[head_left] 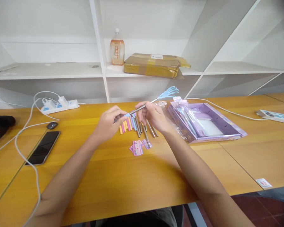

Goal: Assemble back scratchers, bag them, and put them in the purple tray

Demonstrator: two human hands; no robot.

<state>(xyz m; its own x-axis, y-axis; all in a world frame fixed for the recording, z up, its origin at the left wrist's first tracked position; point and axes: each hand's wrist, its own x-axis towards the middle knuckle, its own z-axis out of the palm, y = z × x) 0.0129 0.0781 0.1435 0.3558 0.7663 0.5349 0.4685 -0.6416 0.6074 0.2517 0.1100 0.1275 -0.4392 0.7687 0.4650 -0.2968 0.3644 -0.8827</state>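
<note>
Above the table I hold a back scratcher (168,92) with a light-blue hand-shaped head and a metal rod, tilted up to the right. My left hand (110,123) is closed around its blue handle end. My right hand (153,116) pinches the metal rod further along, below the blue head. Under my hands lie several yellow, pink and blue handles (123,126) and several metal rods (147,138), partly hidden by my fingers. Small pink printed cards (137,148) lie in front of them.
Right of my hands stands a purple tray box (227,136) with bagged pieces (191,121). A phone (44,147), a mouse (52,125) and a power strip (60,106) with loose cables are at left. A taped carton (152,64) and a bottle (117,50) sit on the shelf.
</note>
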